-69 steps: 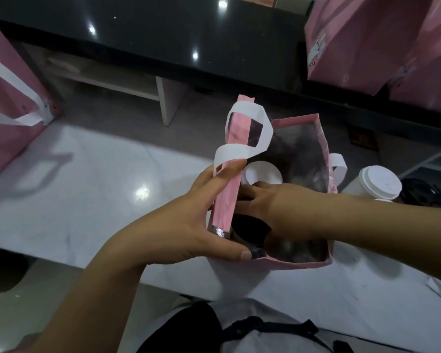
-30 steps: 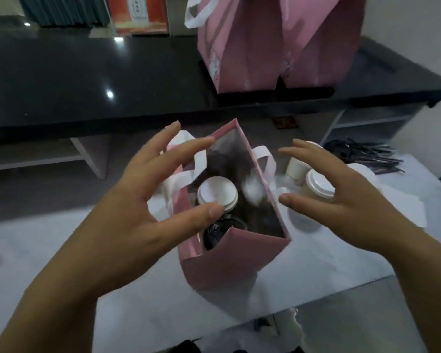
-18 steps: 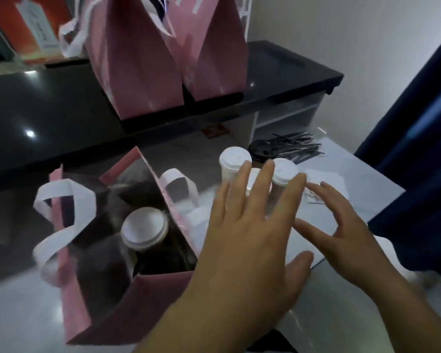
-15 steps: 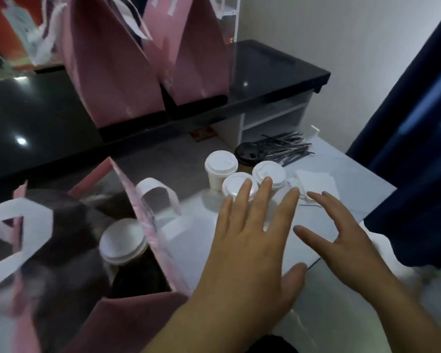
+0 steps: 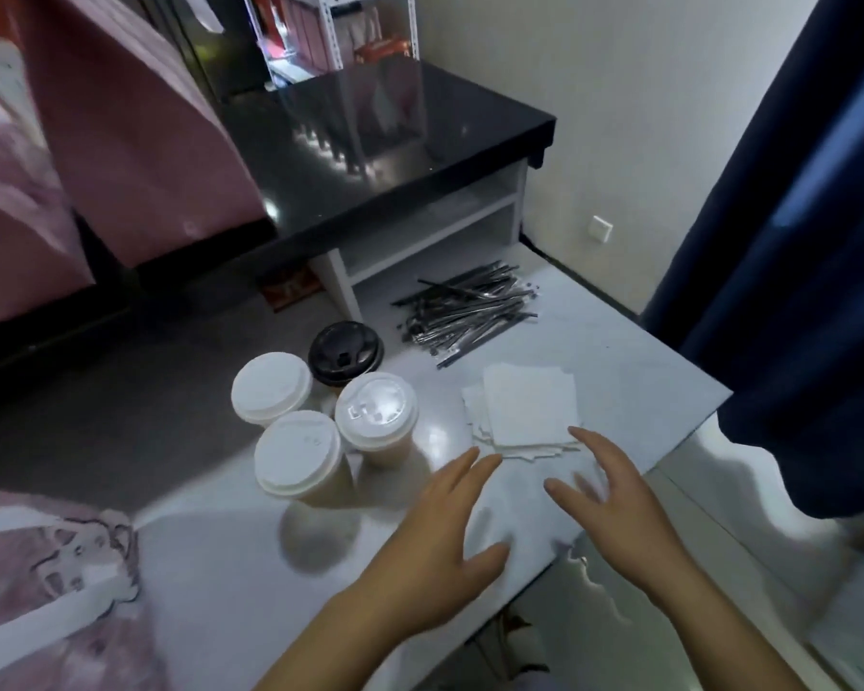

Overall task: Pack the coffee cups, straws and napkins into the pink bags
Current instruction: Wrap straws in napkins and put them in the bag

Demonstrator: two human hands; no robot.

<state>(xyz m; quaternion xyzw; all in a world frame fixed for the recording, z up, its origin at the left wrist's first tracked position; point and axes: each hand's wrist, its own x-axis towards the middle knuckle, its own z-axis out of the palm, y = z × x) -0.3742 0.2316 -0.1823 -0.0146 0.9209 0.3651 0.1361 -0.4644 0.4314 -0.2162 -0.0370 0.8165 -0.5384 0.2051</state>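
Observation:
Three white-lidded coffee cups and one black-lidded cup stand together on the white table. A stack of white napkins lies to their right, and a pile of wrapped black straws lies behind it. My left hand hovers flat over the table, fingers straight, just short of the napkins. My right hand hovers beside it with spread fingers, its tips at the napkins' near edge. Neither hand holds anything. The pink bag with white handles shows blurred at the lower left.
Two more pink bags stand on the black counter at the back left. A dark blue curtain hangs at the right. The table's right edge runs just past the napkins, with floor below.
My view has swung right, from the pink bag to the cups, napkins and straws. Both hands left the bag and moved forward to the napkins, staying empty.

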